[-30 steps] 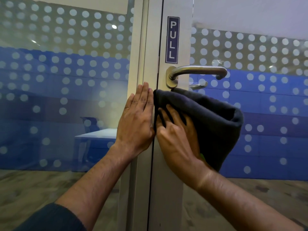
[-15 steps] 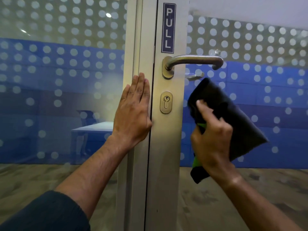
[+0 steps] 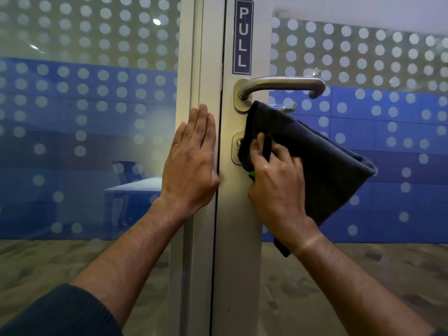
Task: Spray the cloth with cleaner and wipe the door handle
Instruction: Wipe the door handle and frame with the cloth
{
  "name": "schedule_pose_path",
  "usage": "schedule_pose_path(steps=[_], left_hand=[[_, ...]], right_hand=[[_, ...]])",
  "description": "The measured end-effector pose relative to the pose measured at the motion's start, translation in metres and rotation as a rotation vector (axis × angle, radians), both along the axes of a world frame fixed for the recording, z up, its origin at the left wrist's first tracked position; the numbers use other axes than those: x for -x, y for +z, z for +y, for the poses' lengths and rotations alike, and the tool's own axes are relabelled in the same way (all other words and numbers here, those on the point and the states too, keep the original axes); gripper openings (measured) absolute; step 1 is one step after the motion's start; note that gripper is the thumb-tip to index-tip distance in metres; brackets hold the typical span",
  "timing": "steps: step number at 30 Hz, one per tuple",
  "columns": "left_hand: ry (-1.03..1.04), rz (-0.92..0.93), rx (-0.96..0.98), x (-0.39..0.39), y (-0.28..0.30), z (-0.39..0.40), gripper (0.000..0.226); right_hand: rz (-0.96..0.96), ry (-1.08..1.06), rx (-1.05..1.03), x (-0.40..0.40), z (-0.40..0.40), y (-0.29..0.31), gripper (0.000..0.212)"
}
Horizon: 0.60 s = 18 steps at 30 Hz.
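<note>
door handle [image 3: 278, 84] runs level, long axis left to right, just above the cloth's top corner | right hand [image 3: 276, 180] nearer, fingers [image 3: 260, 144] pinching dark cloth [image 3: 315, 161] over the keyhole plate | left hand [image 3: 191, 161] flat, fingers straight on door frame [image 3: 206, 57] | next wipe likely goes up and rightward

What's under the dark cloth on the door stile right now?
The cloth, gripped by the right hand, covers most of the keyhole plate; only its left edge shows. The cloth's top corner overlaps the foot of the handle plate. The lever stays uncovered.
</note>
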State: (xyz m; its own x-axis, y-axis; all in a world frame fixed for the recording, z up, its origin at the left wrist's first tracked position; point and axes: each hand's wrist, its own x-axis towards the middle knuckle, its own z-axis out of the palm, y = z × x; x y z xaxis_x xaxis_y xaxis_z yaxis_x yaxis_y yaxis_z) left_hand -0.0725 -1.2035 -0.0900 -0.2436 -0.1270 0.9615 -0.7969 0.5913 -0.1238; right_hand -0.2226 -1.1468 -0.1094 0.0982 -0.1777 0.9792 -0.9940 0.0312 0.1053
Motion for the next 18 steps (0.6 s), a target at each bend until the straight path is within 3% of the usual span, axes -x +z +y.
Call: schedule_pose_path(steps=[4, 6, 9, 11, 14, 18], left_hand=[[0.001, 0.001, 0.0, 0.0, 0.0, 0.0, 0.077], [0.002, 0.006, -0.004, 0.001, -0.001, 0.001, 0.077], [0.003, -0.003, 0.0, 0.001, -0.001, 0.003, 0.076], [0.002, -0.004, 0.002, 0.0, -0.001, 0.002, 0.076], [0.001, -0.008, 0.009, 0.0, 0.0, 0.001, 0.076], [0.007, -0.01, 0.017, 0.0, 0.0, -0.001, 0.076]], right_hand=[[0.151, -0.042, -0.063, 0.01, 0.007, -0.029, 0.039], [0.167, 0.098, -0.08, 0.019, 0.011, -0.033, 0.036], [-0.211, 0.528, 0.001, 0.027, 0.022, -0.023, 0.055], [-0.437, 0.64, 0.121, 0.027, 0.027, -0.008, 0.062], [-0.459, 0.62, 0.173, 0.025, 0.027, 0.016, 0.059], [-0.286, 0.452, 0.056, 0.012, 0.015, 0.036, 0.055]])
